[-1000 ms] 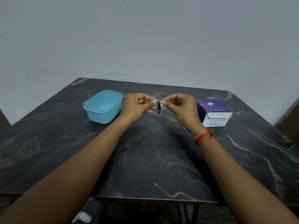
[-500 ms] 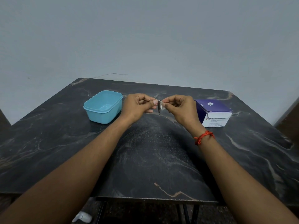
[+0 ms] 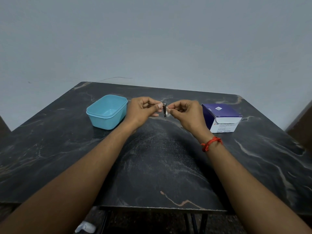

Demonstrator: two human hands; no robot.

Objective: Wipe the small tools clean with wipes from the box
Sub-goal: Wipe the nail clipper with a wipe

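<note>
Above the middle of the dark marbled table (image 3: 160, 166), a little over halfway up the frame, I hold a small metal tool (image 3: 164, 110) hanging upright between both hands. My left hand (image 3: 141, 110) has its fingers curled, thumb and forefinger pinching the tool near its top. My right hand (image 3: 185, 114) is curled too, pinching a small white wipe (image 3: 167, 112) pressed against the tool's right side. Just right of that hand stands the purple and white box (image 3: 221, 115) of wipes. Left of my left hand sits a light blue plastic tub (image 3: 108, 112). A red thread (image 3: 211, 143) circles my right wrist.
</note>
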